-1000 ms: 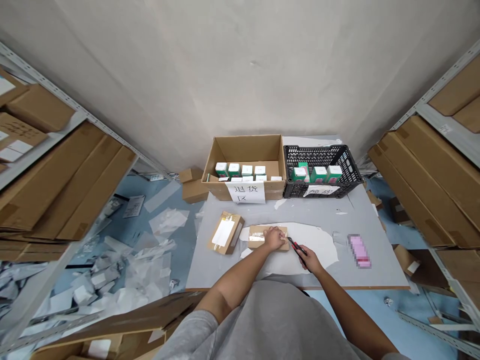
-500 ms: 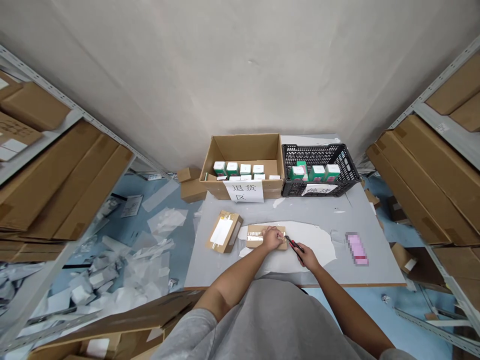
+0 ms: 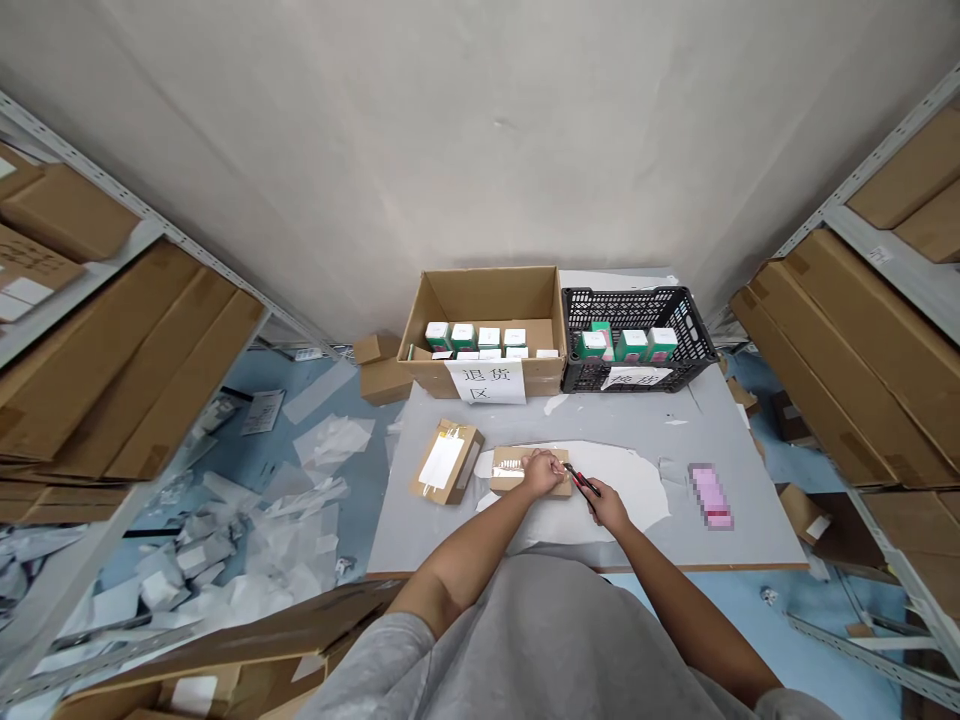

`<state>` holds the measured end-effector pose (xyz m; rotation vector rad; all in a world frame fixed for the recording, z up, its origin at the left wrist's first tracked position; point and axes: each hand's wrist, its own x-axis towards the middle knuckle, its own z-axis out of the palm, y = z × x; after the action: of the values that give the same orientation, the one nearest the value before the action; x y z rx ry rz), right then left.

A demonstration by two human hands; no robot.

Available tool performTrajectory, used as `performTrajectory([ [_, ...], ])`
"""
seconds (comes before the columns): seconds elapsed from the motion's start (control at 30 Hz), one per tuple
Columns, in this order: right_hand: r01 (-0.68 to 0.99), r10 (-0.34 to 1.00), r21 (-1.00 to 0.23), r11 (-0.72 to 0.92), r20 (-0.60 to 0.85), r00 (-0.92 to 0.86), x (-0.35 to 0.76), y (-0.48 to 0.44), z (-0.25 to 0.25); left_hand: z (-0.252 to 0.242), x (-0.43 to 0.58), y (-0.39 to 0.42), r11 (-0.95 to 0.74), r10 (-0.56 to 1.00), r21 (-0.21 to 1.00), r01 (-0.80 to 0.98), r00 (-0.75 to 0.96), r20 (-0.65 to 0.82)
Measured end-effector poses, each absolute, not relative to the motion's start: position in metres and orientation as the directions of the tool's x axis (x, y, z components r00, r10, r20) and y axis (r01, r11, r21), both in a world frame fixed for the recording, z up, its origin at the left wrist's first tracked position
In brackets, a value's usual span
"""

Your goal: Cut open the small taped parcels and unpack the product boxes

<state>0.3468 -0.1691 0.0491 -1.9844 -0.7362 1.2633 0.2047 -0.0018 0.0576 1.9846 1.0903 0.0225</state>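
A small cardboard box with shiny tape along its top lies on a white sheet on the table. My left hand rests over the box's right part, its fingers bent and closed at that end. What lies right under the fingertips is hidden. In my right hand is a red and black box cutter, gripped by its handle. Its tip points up and left, close to the right end of the box and the left fingertips. Whether the tip touches the tape is too small to tell.
To the left lies another taped cardboard box with a white label. Behind stand an open carton and a black crate, both holding green-and-white boxes. A blurred pink item lies right. Shelves with cartons flank the table.
My right hand and the box cutter have shifted slightly up and left, nearer the box's end. The left hand stays on the box. The whole view has moved a little.
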Motion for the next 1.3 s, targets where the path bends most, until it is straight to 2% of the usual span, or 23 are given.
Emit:
performTrajectory([
  [0.17, -0.163, 0.713, -0.776, -0.609, -0.626, 0.314, 0.324, -0.180, 0.041, 0.056, 0.204, -0.004, -0.254, 0.709, 0.681, 0.687, 0.611, -0.353],
  [0.43, -0.359, 0.684, -0.770, -0.528, -0.636, 0.357, 0.299, -0.179, 0.037, 0.055, 0.206, 0.000, -0.245, 0.726, 0.685, 0.686, 0.598, -0.339],
  [0.57, -0.387, 0.672, -0.753, -0.532, -0.653, 0.348, 0.297, -0.182, 0.041, 0.053, 0.211, 0.000, -0.201, 0.760, 0.679, 0.706, 0.550, -0.347],
  [0.73, -0.419, 0.669, -0.739, -0.528, -0.666, 0.331, 0.300, -0.165, 0.050, 0.049, 0.209, -0.002, -0.224, 0.751, 0.673, 0.705, 0.565, -0.341],
  [1.03, -0.331, 0.685, -0.741, -0.585, -0.669, 0.287, 0.328, -0.179, 0.055, 0.045, 0.207, 0.005, -0.232, 0.731, 0.690, 0.686, 0.591, -0.342],
  [1.3, -0.465, 0.651, -0.674, -0.574, -0.720, 0.239, 0.305, -0.176, 0.057, 0.048, 0.207, 0.006, -0.230, 0.717, 0.688, 0.688, 0.598, -0.358],
])
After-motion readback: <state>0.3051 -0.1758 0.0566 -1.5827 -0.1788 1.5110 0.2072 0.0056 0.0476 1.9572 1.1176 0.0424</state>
